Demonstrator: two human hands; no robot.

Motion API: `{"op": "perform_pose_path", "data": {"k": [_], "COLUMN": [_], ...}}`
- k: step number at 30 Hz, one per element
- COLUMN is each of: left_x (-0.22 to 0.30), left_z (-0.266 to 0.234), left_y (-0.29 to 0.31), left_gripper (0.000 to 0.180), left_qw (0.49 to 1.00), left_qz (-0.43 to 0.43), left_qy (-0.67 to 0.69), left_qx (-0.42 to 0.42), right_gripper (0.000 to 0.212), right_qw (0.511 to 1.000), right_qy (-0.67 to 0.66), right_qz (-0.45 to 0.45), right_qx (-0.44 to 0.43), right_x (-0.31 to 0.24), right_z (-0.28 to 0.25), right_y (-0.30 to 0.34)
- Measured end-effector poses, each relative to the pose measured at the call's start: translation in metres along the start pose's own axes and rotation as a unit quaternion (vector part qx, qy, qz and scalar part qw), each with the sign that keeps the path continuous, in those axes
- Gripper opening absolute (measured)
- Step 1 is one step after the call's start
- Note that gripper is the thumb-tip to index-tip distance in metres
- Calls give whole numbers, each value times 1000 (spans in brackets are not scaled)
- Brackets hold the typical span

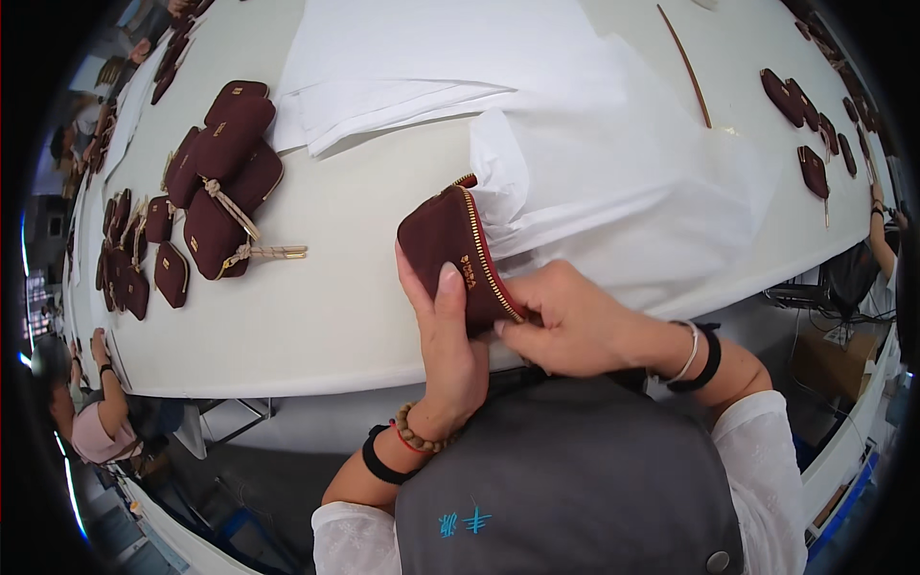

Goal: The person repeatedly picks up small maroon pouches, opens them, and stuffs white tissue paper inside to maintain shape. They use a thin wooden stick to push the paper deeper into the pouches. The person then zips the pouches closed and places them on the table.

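A dark maroon zip pouch [436,240] with a gold-toothed zipper is held up over the near edge of the table. My left hand [447,331] grips its body from below, thumb on the front face and fingers behind. At the pouch's lower right end, my right hand [575,321] has its thumb and fingers pinched near the end of the zipper; the zip pull itself is hidden. Along the zipper the pouch gapes, showing a red inner edge. Crumpled white tissue paper [503,168] stands at its upper opening; whether it reaches inside is unclear.
Several maroon pouches [230,134] with cord pulls lie piled at the left. A stack of white paper sheets [431,57] covers the far middle. A thin brown strip [685,67] lies far right, near more pouches [813,172]. Other people sit at both sides.
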State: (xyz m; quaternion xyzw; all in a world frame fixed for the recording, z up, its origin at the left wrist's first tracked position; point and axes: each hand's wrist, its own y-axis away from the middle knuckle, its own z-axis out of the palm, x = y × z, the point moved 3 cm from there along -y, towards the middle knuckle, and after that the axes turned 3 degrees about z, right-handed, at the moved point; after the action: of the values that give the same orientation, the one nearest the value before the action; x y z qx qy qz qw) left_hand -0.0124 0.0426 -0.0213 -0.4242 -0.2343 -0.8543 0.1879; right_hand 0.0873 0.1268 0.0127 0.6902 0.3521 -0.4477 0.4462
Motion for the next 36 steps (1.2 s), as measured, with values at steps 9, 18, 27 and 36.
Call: {"op": "perform_pose_path", "data": {"k": [9,18,27,36], "left_x": [37,46,61,68], "left_z": [-52,-60,-43,-47], "left_y": [10,-14,0,20], "left_gripper": [28,32,26,26], "left_qw": [831,743,705,826], "left_qz": [153,224,313,0], "left_qy": [-469,-584,-588,-470], "left_qx": [-257,-238,-243,-311], "right_gripper": [15,23,10,15], "right_qw": [953,931,949,977], "right_qy": [183,353,301,199], "right_qz": [-27,-95,-91,-74], "right_qx": [-240,-14,-31,-2], "right_x": [26,36,22,31], "right_z": [-28,-60,-63,-57], "right_y": [8,41,45,35]}}
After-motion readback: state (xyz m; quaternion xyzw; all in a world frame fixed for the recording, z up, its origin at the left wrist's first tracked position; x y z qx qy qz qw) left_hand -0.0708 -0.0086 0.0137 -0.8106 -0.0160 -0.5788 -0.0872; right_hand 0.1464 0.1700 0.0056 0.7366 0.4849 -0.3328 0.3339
